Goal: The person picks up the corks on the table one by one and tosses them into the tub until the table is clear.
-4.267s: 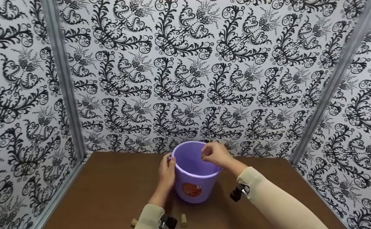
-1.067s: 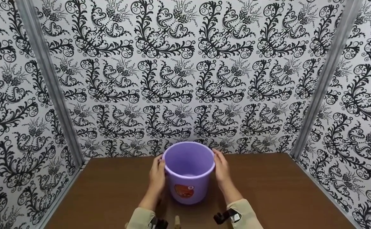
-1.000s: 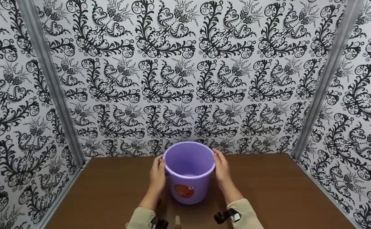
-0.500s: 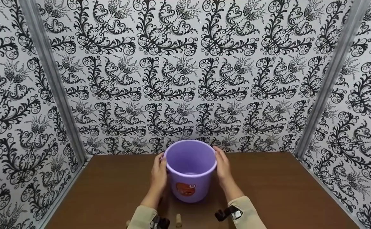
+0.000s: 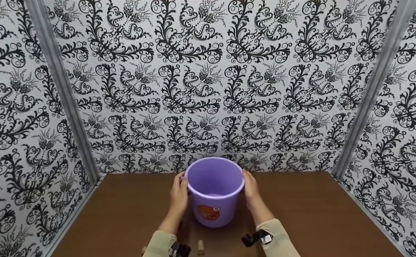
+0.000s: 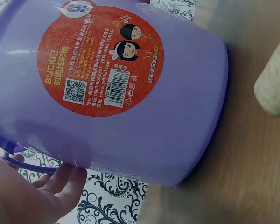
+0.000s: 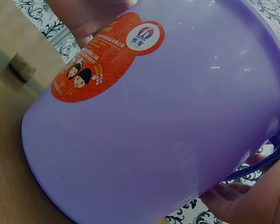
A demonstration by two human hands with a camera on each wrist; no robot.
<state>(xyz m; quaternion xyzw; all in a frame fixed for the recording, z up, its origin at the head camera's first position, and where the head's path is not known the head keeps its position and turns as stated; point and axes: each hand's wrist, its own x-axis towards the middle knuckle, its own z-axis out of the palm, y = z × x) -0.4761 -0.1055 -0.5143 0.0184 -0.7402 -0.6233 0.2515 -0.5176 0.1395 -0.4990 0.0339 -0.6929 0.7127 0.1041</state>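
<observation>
A purple plastic bucket with a round red sticker stands upright on the brown table, its mouth facing up. My left hand grips its left side just below the rim; in the left wrist view the fingers reach round behind the wall beside the purple handle. On the opposite side, my right hand holds the bucket, thumb near the rim. The right wrist view has those fingers partly hidden behind the wall. Nothing shows on the visible part of the bucket's floor.
A tan cork lies in front of the bucket, between the forearms. Another tan piece is mostly hidden by the left sleeve. Patterned black-and-white walls close off the table at the back and sides.
Over four seconds, my right hand has gone from above the bucket's mouth, fingers pinched, to its right side. During the last second hands and bucket hold still; the view shifts slightly.
</observation>
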